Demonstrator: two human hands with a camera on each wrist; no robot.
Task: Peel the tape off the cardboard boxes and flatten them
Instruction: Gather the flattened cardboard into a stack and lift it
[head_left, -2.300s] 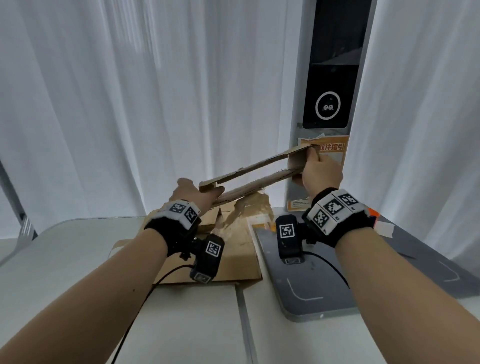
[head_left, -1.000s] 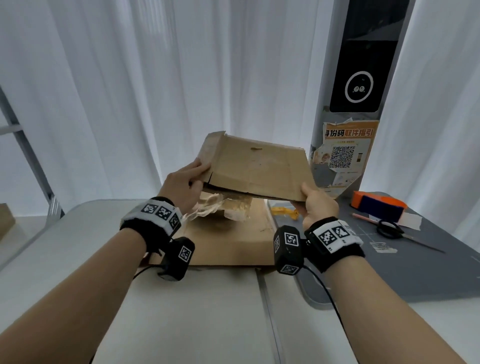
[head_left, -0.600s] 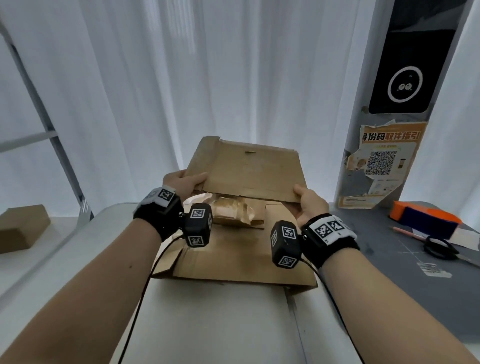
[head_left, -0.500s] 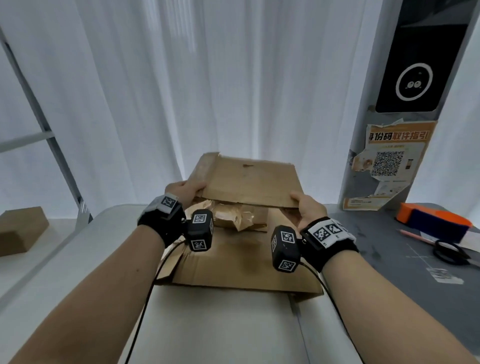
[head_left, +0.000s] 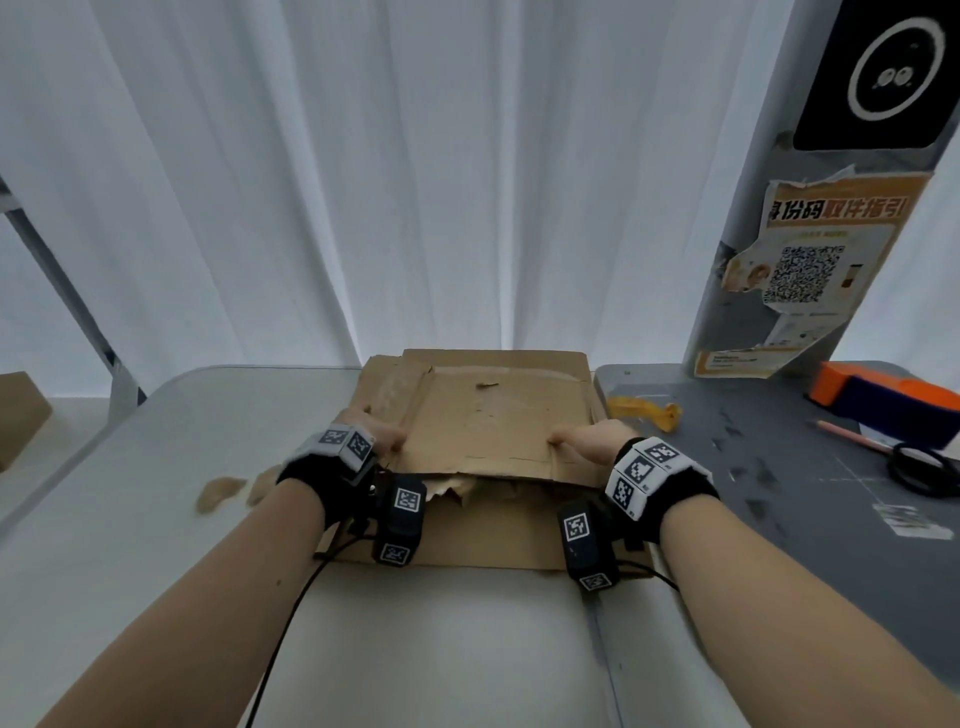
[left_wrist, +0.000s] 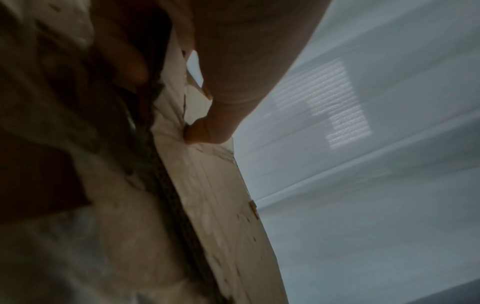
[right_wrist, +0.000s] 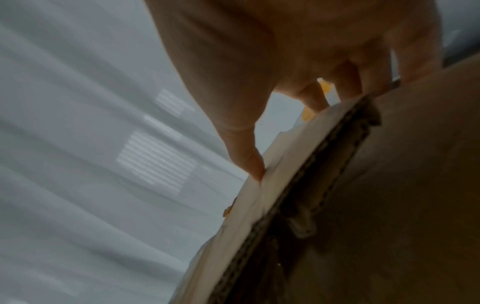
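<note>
A flattened brown cardboard box (head_left: 488, 415) lies on top of another flattened cardboard sheet (head_left: 493, 530) on the white table (head_left: 441, 649). My left hand (head_left: 382, 434) holds the top piece at its near left corner. My right hand (head_left: 571, 439) holds its near right corner. In the left wrist view the thumb (left_wrist: 202, 131) presses on the top face and the fingers (left_wrist: 124, 61) curl beneath the cardboard (left_wrist: 223, 205). In the right wrist view the thumb (right_wrist: 249, 162) rests on the cardboard (right_wrist: 259, 205) and the fingers (right_wrist: 348, 82) wrap its side edge. Torn paper shows at the near edge between the two sheets.
A yellow tape scrap (head_left: 644, 410) lies on the grey mat (head_left: 779, 493) to the right, along with an orange and blue box (head_left: 883, 400), a pencil (head_left: 852, 436) and scissors (head_left: 924, 467). Tape scraps (head_left: 223, 491) lie at the left. A pillar with a poster (head_left: 810, 275) stands behind the mat.
Both hands have lowered the flattened cardboard from mid-air down onto the sheet on the table. It now covers the crumpled paper that lay there.
</note>
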